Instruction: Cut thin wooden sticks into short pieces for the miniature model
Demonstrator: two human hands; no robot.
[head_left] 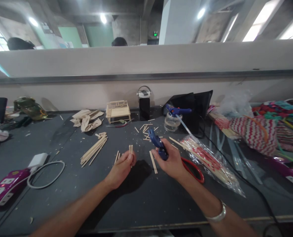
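Note:
My left hand (pixel 123 165) is closed around two short wooden sticks (pixel 131 149), their ends upright above the thumb. My right hand (pixel 170 159) grips a blue-headed hand tool (pixel 157 142) that looks like a cutter. A red loop (pixel 197 171) shows under the right wrist; I cannot tell whether it belongs to that tool. A pair of sticks (pixel 153 162) lies on the table between my hands. Other short sticks (pixel 117 157) are just left of my left hand. Farther left is a pile of longer sticks (pixel 94 149).
Behind my hands stand a small stick-built bench (pixel 118 112), a phone (pixel 144 109) and scattered offcuts (pixel 146 127). A blue glue gun (pixel 178 111) rests on a glass jar (pixel 172 122). Bagged sticks (pixel 214 164) and a black cable (pixel 235 168) lie right; a purple power strip (pixel 9 186) lies left.

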